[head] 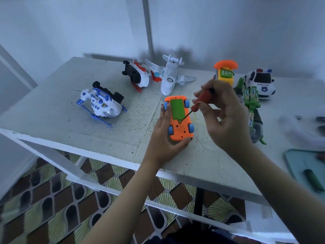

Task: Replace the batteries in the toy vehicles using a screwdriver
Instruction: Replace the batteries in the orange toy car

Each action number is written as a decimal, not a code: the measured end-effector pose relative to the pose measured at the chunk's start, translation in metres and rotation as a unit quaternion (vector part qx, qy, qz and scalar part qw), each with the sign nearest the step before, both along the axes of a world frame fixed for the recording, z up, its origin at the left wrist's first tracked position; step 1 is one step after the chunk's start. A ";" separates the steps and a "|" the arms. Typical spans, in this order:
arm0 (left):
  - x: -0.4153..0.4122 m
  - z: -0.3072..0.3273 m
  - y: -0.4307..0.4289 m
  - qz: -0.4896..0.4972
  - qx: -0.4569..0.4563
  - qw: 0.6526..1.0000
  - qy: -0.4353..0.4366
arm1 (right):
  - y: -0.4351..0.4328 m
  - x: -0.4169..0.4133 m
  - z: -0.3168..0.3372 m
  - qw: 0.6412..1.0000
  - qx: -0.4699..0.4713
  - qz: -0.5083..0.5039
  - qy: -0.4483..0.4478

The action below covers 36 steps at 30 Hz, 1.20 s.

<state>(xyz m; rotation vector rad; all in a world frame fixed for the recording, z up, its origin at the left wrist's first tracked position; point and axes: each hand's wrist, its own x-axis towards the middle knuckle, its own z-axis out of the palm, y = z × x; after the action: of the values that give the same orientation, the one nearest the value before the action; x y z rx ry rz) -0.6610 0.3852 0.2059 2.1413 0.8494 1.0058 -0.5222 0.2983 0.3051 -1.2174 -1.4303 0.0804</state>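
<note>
1. Two hands work above the table [52,111]: the left hand [165,145] wraps its fingers around an upturned orange toy car [179,118].
2. Right hand [226,120] pinches the red screwdriver [202,101], tip at the green battery cover [177,109].
3. Car looks light, stiff and slippery; best held by its sides.

Orange toy car [181,131] in left hand [165,140]: smooth moulded plastic, semi-matt; green battery cover [177,108] same finish. Screwdriver [202,99] in right hand [226,120]: red plastic handle, slight sheen, thin dark metal shaft. Table [123,131] under both hands: matt whitish paint, scuffed, speckled. Helicopter [103,104] left of left hand: glossy white plastic, clear nose. Police car [262,83] beyond right hand: glossy plastic. Tray [295,161] right of right wrist: smooth, matt teal.
</note>
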 end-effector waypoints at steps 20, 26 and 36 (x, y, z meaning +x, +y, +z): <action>0.000 0.000 0.000 0.004 -0.012 1.000 -0.005 | 0.001 0.003 -0.003 1.000 0.009 -0.001 0.001; 0.000 0.000 0.000 0.002 -0.007 1.000 -0.004 | 0.002 0.003 -0.006 1.000 0.012 0.001 -0.003; 0.000 0.002 -0.003 0.003 -0.019 1.000 -0.006 | 0.009 0.000 0.000 0.998 0.005 -0.020 -0.063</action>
<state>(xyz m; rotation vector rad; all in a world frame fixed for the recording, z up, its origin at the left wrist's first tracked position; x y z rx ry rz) -0.6606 0.3819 0.2074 2.0996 0.8633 0.9973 -0.5221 0.3076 0.3053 -1.2601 -1.5129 -0.0310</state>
